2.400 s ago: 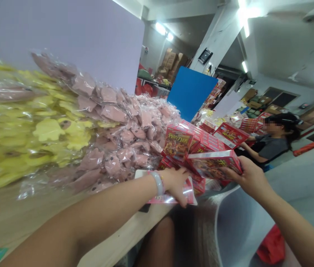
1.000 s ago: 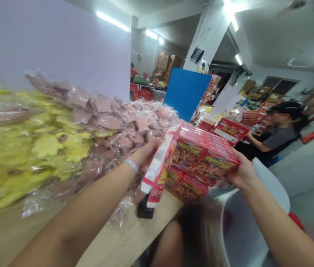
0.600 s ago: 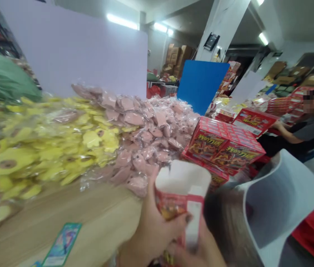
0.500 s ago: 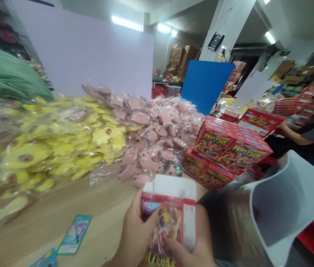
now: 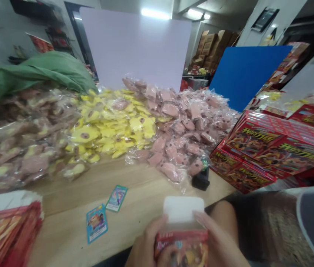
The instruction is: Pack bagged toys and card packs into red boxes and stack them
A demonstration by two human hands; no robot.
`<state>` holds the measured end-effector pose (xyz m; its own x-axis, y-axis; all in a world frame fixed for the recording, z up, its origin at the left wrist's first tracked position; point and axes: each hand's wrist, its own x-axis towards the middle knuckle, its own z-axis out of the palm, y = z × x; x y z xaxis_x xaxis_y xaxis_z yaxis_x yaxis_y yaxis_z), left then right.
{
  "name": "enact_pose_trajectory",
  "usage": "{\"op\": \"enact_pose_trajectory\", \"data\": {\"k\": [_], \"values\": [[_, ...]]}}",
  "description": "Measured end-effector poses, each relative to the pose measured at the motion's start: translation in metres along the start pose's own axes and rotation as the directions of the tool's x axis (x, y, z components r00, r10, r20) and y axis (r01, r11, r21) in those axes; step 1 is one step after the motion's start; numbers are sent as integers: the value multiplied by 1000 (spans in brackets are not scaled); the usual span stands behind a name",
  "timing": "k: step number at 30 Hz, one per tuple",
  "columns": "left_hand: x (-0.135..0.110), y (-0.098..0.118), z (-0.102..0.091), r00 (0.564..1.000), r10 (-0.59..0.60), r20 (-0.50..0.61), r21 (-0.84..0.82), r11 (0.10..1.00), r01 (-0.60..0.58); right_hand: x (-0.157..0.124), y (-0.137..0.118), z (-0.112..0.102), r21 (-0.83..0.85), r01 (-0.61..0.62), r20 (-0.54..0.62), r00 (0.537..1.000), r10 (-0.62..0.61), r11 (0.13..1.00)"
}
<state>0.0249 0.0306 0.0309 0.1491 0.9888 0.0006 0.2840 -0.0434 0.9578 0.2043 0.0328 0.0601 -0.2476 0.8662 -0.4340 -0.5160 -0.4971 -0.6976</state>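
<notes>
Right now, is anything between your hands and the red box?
No. The left hand and right hand grip the red box on either side, its white flap standing open; nothing visible lies between them.

You are in a packing workshop or a warehouse: your wooden table (image 5: pixel 145 189) carries big heaps of small toys in clear bags (image 5: pixel 112 122), red printed boxes (image 5: pixel 270 152) stand in stacks, and brown cartons (image 5: pixel 212 42) are piled at the back.
</notes>
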Motion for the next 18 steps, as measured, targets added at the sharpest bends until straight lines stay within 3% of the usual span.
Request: {"op": "enact_pose_trajectory", "data": {"k": [2, 4, 7, 9, 11, 13, 18], "values": [[8, -4, 0, 993, -13, 114, -48, 999, 19, 5, -2, -6, -99, 22, -34, 999, -26, 995], [14, -10, 2, 976, -41, 214, -75, 995, 58, 11, -9, -10, -301, 19, 107, 994, 14, 953], [14, -21, 5, 974, -121, 190, -106, 984, 143, 16, -21, -7, -637, 164, 349, 933, 93, 753], [8, -25, 6, 975, -157, 156, -159, 970, 182, 18, -24, -1, -759, 254, 328, 945, 14, 599], [2, -27, 6, 976, -145, 164, -181, 968, 174, 17, -22, 6, -812, 282, 302, 952, -46, 511], [-2, -27, 5, 976, -102, 191, -171, 976, 136, 14, -18, 12, -834, 312, 348, 938, -6, 455], [-6, -31, 1, 967, -49, 249, -181, 979, 96, 10, -19, 15, -851, 294, 335, 942, 20, 436]]}}
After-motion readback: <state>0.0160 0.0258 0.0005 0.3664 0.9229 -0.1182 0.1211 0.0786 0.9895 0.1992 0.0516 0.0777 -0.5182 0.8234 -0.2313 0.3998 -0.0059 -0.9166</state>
